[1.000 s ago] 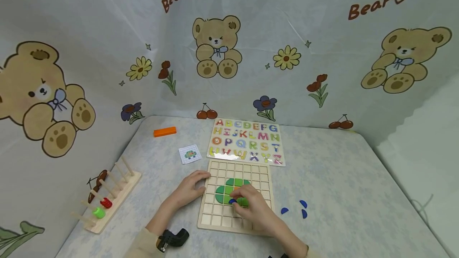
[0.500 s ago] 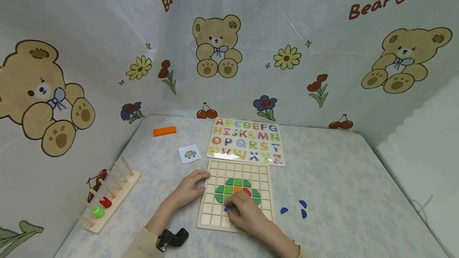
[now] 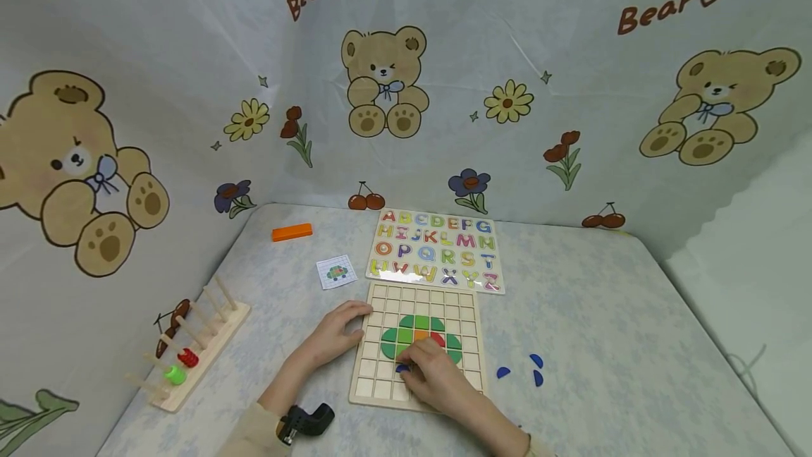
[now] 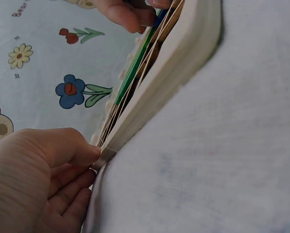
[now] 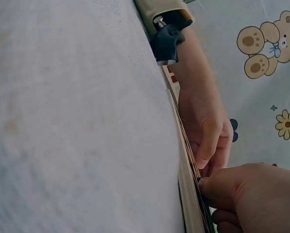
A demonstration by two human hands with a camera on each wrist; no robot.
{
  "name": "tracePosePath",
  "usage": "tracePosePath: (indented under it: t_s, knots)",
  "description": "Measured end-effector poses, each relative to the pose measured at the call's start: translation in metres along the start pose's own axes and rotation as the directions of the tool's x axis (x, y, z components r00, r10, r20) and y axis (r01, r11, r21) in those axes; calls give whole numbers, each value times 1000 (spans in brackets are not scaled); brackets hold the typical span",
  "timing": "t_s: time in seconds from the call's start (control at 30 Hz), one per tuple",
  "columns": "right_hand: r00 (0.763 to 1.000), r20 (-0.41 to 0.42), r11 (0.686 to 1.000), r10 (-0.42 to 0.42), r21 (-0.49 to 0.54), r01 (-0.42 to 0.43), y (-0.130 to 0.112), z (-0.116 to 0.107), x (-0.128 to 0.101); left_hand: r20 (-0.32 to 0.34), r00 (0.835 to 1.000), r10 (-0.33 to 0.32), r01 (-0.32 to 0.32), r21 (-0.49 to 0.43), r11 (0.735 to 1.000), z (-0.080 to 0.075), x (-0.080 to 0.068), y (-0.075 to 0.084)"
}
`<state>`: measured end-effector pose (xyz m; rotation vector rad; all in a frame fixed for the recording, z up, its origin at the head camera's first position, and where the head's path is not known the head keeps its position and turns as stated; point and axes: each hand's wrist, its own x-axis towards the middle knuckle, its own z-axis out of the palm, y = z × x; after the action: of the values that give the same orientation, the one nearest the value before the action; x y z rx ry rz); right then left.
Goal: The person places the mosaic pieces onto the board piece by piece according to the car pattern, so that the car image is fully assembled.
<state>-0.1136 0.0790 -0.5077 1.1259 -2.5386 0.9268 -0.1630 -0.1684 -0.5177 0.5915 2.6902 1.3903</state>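
A small blue piece (image 3: 402, 369) sat on the wooden grid board (image 3: 380, 390), just under the fingertips of the right hand (image 3: 438, 379). That grip was narrow, fingers curled down on the piece and pressing it into a square. Right above the grip lay the picture made so far: green pieces (image 3: 393, 344) with an orange and a red bit (image 3: 438, 338) in the middle. So most of the body looked done. Off to the right of the grip, three more blue pieces (image 3: 521, 369) lay on the worktop (image 3: 603, 316), not placed yet. The left hand (image 3: 333, 333) held the board's left edge, thumb on top. Farther away lay a little picture card (image 3: 335, 273) and an alphabet board (image 3: 436, 250).
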Motion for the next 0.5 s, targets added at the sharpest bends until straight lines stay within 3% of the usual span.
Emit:
tracePosePath:
  t_s: [0.2,0.37,0.5]
  knots:
    - [1000,-7,1000,11,-10,-11,0,2,2,-11,999,31,-30,13,999,0,0,-1]
    - [1000,-27,1000,12,-10,-12,0,2,3,-3,1000,11,-11,10,1000,0,0,0]
    - [999,-9,997,47,63,-47,-1,1,2,-14,999,32,-32,28,999,0,-1,-1]
